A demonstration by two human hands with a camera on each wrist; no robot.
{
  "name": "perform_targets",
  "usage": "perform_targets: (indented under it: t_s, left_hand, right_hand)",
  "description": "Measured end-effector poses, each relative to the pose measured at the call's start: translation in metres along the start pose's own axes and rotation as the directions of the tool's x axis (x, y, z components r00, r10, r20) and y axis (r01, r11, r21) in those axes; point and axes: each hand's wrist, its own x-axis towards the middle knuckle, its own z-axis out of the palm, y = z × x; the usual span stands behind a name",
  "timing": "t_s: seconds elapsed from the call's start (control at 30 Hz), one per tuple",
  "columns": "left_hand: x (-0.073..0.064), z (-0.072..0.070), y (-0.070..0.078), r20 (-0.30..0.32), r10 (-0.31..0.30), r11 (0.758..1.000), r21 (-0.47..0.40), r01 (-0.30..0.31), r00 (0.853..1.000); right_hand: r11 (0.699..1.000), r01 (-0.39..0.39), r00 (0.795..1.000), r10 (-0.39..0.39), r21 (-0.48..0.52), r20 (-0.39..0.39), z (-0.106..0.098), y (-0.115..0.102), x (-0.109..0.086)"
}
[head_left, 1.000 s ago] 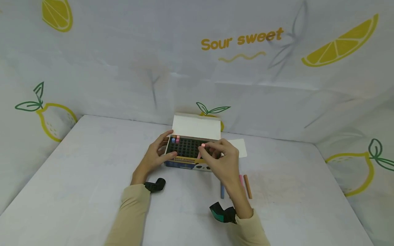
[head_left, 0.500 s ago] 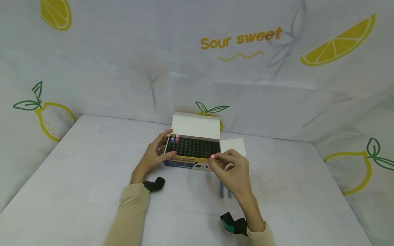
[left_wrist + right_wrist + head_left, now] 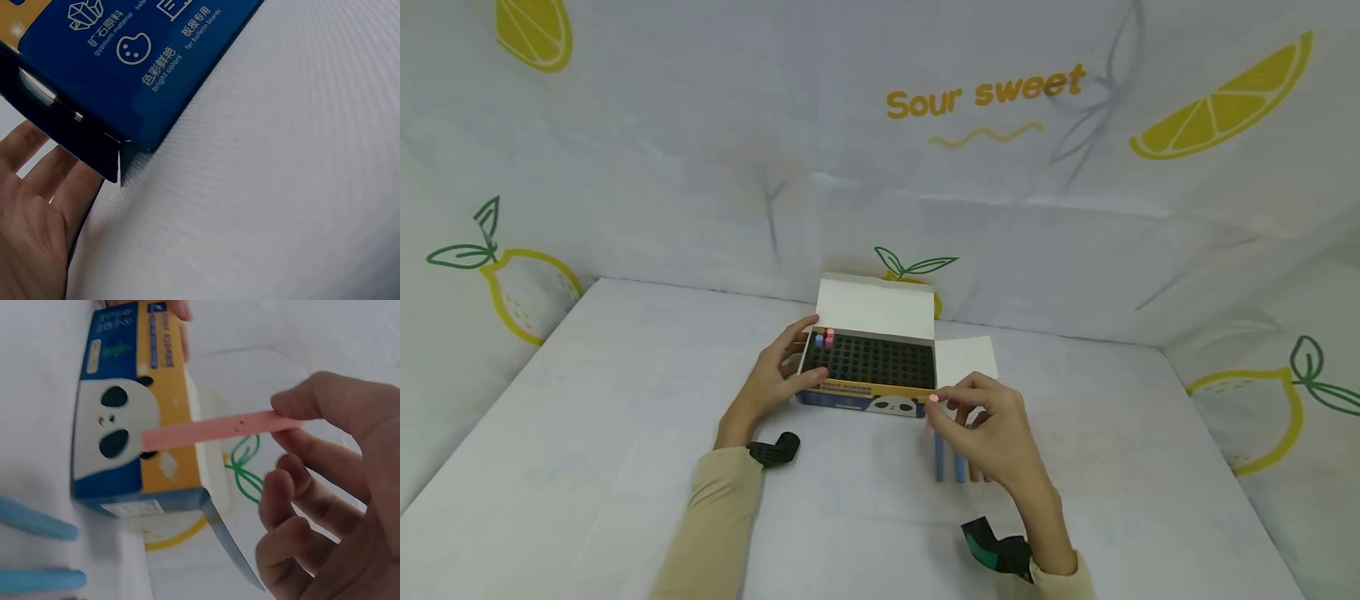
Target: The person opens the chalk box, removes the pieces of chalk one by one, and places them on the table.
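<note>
An open chalk box [image 3: 850,396] with a panda on its front holds a black insert [image 3: 880,360] full of round holes. A few chalk sticks, blue [image 3: 819,340] and pink [image 3: 830,338] among them, stand in its back left corner. My left hand [image 3: 763,383] grips the box's left end, thumb on the front edge, fingers round the far side. Between thumb and index finger, my right hand [image 3: 996,429] pinches a pink chalk stick [image 3: 219,430] near its top. That stick hangs outside the box, just off its front right corner.
Two blue chalk sticks [image 3: 939,458] lie side by side on the white table, with brownish ones [image 3: 975,475] partly hidden under my right hand. The box's white lid [image 3: 876,307] stands raised behind, and a white flap [image 3: 970,357] sticks out at the right.
My right hand has moved right and nearer to me, carrying the pink chalk stick from over the insert to beyond the box's front right corner. My left hand stays on the box.
</note>
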Motion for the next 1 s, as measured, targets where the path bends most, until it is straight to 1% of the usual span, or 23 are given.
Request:
perform_targets:
  t_s: [0.17, 0.33, 0.4, 0.67, 0.73, 1.0]
  left_hand:
    - [0.0, 0.0, 0.0, 0.0, 0.007, 1.0, -0.005, -0.007, 1.0]
    - [0.001, 0.0, 0.0, 0.0, 0.0, 1.0, -0.009, 0.0, 1.0]
    - [0.001, 0.0, 0.001, 0.001, -0.001, 1.0, -0.01, 0.001, 1.0]
    - [0.001, 0.0, 0.002, -0.001, 0.006, 1.0, -0.008, -0.006, 1.0]
    - [0.001, 0.0, 0.002, 0.0, 0.004, 1.0, -0.011, -0.004, 1.0]
    - [0.001, 0.0, 0.001, 0.002, 0.008, 1.0, -0.015, -0.008, 1.0]
  right_hand:
    - [1.0, -0.017, 0.994, 0.018, -0.012, 0.107, -0.023, 0.009, -0.004]
    - [0.996, -0.04, 0.982, 0.055, -0.084, 0.178, -0.047, 0.021, -0.008]
    - [0.993, -0.046, 0.979, 0.067, -0.112, 0.191, -0.055, 0.026, -0.01]
    - [0.988, -0.078, 0.969, 0.108, -0.137, 0.222, -0.079, 0.044, -0.02]
    - [0.984, -0.097, 0.964, 0.129, -0.148, 0.231, -0.084, 0.047, -0.022]
    - [0.969, -0.184, 0.925, 0.226, -0.162, 0.305, -0.095, 0.057, -0.028]
